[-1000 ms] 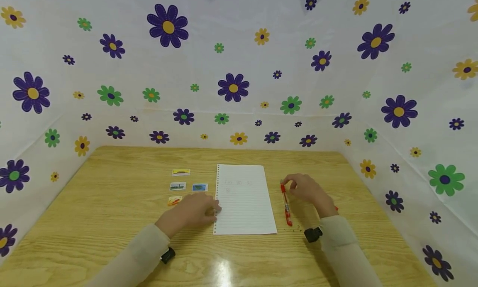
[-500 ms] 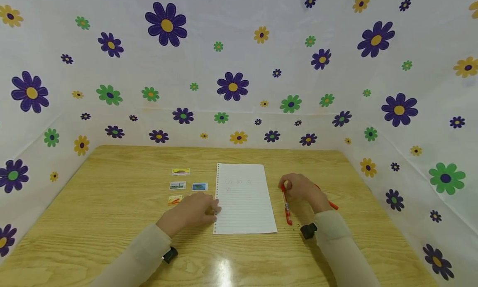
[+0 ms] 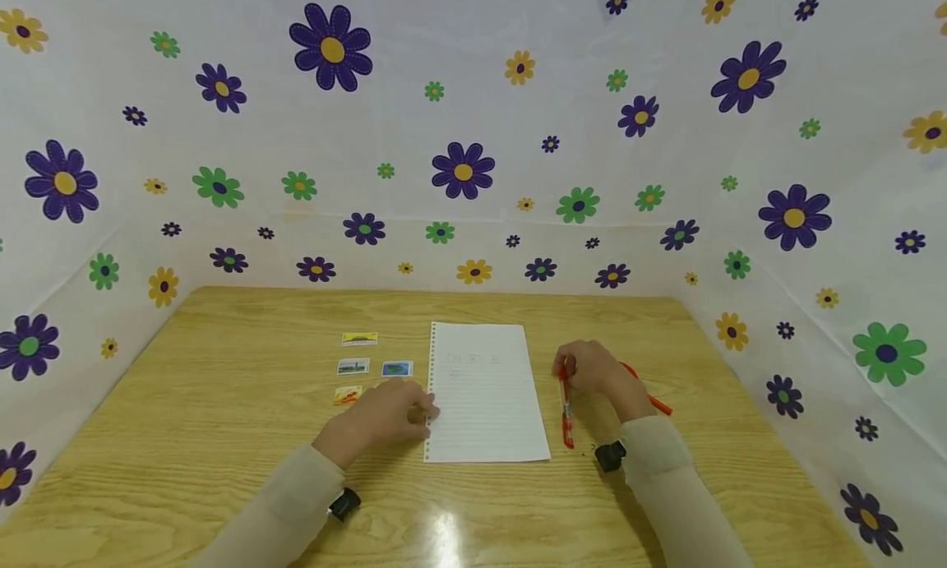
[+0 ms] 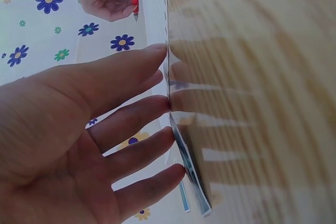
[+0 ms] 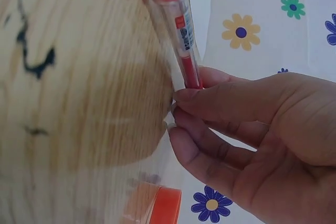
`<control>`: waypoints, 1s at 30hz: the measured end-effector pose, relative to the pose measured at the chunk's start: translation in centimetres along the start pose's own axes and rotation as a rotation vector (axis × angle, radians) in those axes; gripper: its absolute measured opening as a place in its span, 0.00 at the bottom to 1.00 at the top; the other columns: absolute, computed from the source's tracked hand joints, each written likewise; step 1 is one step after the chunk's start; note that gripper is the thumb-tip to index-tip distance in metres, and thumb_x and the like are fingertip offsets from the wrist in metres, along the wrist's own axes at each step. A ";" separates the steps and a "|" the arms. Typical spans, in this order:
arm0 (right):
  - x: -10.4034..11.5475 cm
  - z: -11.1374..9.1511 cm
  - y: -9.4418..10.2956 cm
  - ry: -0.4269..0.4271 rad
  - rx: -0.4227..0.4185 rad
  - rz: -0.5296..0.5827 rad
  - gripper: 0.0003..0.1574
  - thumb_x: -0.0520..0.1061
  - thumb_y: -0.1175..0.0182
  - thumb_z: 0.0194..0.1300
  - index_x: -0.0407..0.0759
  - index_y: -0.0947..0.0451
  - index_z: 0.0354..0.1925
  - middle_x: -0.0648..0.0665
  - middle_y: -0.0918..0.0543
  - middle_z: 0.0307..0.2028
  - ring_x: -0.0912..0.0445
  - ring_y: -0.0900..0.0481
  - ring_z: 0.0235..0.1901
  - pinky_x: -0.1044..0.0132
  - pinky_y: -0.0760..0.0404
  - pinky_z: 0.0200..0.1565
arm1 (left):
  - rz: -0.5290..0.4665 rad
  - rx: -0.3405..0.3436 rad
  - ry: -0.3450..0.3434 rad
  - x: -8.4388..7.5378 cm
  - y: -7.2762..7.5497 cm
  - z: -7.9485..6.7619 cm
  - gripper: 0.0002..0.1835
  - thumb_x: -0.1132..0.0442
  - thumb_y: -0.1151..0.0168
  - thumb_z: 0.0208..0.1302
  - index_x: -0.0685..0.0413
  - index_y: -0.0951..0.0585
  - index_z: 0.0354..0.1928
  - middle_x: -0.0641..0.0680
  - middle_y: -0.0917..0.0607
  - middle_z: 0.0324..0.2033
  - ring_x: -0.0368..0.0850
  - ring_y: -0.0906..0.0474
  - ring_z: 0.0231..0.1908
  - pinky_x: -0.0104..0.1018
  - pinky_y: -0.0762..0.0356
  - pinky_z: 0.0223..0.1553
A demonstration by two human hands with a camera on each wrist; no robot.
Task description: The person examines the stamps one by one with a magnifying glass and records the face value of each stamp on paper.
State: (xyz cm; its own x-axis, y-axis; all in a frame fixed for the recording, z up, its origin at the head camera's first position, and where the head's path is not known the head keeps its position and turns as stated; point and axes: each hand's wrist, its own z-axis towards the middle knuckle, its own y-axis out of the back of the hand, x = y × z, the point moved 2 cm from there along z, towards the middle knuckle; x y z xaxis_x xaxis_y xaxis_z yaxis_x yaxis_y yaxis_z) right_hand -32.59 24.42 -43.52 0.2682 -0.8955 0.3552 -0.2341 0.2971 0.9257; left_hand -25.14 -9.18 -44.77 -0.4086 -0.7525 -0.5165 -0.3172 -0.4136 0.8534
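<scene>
A lined sheet of paper (image 3: pixel 488 412), punched along its left side and marked with faint pencilled figures, lies flat on the table. My left hand (image 3: pixel 377 420) rests at its left edge; in the left wrist view its relaxed, spread fingers (image 4: pixel 139 150) touch down there and beside a small picture card (image 4: pixel 191 171). Right of the paper, my right hand (image 3: pixel 595 369) pinches a red pen (image 3: pixel 566 412) near its writing end, between thumb and fingers. The pen's clear barrel (image 5: pixel 184 38) slants up out of that grip in the right wrist view.
Several small picture cards, among them a yellow one (image 3: pixel 359 339) and a blue one (image 3: pixel 397 369), lie left of the paper. A red stick-like object (image 3: pixel 660 404) is partly hidden behind my right hand. Dark crumbs (image 5: pixel 39 66) dot the wood. Flowered cloth (image 3: pixel 473 247) surrounds the table.
My right hand's fingers have gone from touching the pen's upper end to pinching it lower down. The pen's near end has swung slightly left. My left hand stays in place.
</scene>
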 end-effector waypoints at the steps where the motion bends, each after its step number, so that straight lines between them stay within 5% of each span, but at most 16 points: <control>1: 0.0 0.0 0.0 -0.001 -0.004 0.009 0.15 0.26 0.35 0.55 0.42 0.16 0.36 0.44 0.18 0.32 0.52 0.25 0.34 0.59 0.20 0.42 | -0.005 0.002 0.008 0.0 0.0 0.0 0.13 0.62 0.25 0.61 0.51 0.09 0.48 0.52 0.12 0.58 0.57 0.18 0.60 0.58 0.18 0.57; 14: 0.0 -0.3 -0.4 0.067 -0.032 0.095 0.11 0.31 0.33 0.64 0.44 0.22 0.39 0.44 0.19 0.33 0.52 0.26 0.35 0.64 0.25 0.38 | -0.005 -0.009 0.067 -0.3 -0.2 -0.1 0.13 0.61 0.22 0.58 0.49 0.09 0.46 0.51 0.11 0.56 0.57 0.19 0.61 0.59 0.21 0.60; 30: 3.5 0.5 -0.2 0.210 -0.060 0.242 0.05 0.36 0.40 0.73 0.38 0.25 0.45 0.40 0.15 0.38 0.55 0.20 0.35 0.67 0.19 0.38 | 0.016 -0.032 0.087 -0.9 0.1 -0.2 0.13 0.60 0.21 0.56 0.49 0.08 0.45 0.51 0.11 0.56 0.56 0.18 0.59 0.57 0.19 0.56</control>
State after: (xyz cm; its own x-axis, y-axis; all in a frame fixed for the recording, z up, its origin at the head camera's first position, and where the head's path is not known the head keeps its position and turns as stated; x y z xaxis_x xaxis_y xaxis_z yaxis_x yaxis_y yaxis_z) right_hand -32.02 21.03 -42.56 0.4003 -0.7103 0.5790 -0.2609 0.5173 0.8151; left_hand -24.68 -8.66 -44.24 -0.3367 -0.8001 -0.4964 -0.2832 -0.4168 0.8638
